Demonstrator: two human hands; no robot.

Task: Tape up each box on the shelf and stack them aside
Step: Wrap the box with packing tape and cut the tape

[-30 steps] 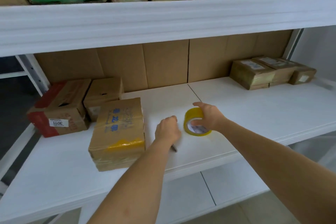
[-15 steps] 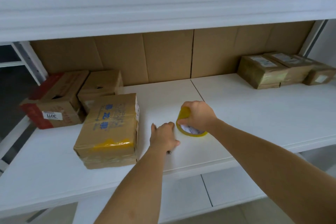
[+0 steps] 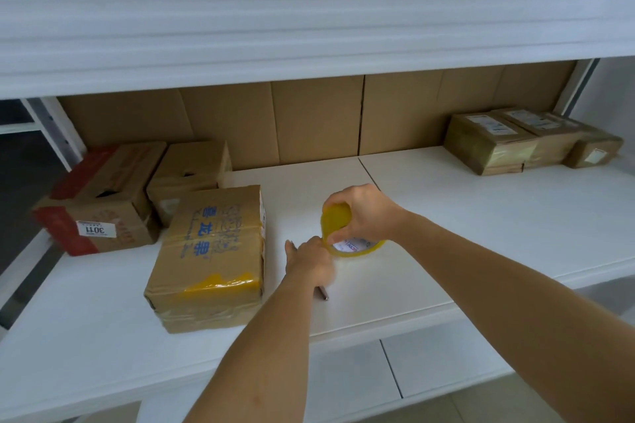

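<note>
Right hand [image 3: 366, 213] now curled over the tape roll [image 3: 347, 233], left hand [image 3: 311, 259] closer, touching its edge.

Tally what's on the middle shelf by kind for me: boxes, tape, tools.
Brown cardboard boxes on the left: 3
Tape-wrapped brown parcels at far right: 3
Yellow packing tape roll, gripped by the right hand: 1
Small tool under the left hand, kind unclear: 1
Total: 8
</note>
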